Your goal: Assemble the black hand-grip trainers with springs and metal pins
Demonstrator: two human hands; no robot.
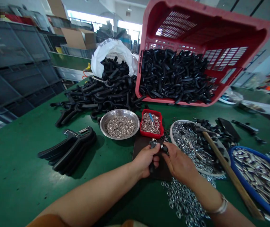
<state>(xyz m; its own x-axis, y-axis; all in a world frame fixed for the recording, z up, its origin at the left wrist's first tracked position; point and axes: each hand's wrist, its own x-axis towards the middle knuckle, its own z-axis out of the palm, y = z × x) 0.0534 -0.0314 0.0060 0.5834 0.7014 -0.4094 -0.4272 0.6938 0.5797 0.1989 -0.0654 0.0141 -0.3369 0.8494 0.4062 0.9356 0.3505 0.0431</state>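
My left hand [145, 160] is closed around the black handle of a part of a hand grip strengthener [153, 145], with its thumb on top. A small metal piece shows at the top of that part. From the other side, my right hand [179, 160] pinches a small black knob [164, 148] with a shiny metal piece, up against the handle part. The fingers partly hide where the two meet. Both hands are over a dark brown mat [138, 148]. Just beyond them is a red tray [152, 123] of metal pins with a blue-handled tool in it.
A steel bowl [103, 127] of small metal parts, stacked grip strengtheners [74, 148], and black handles [101, 91] lie left. Behind leans a red crate [234, 26]. Right are a white tray [172, 134], a hammer [231, 175], a blue tray [248, 192] of metal tubes, and loose nuts [184, 201].
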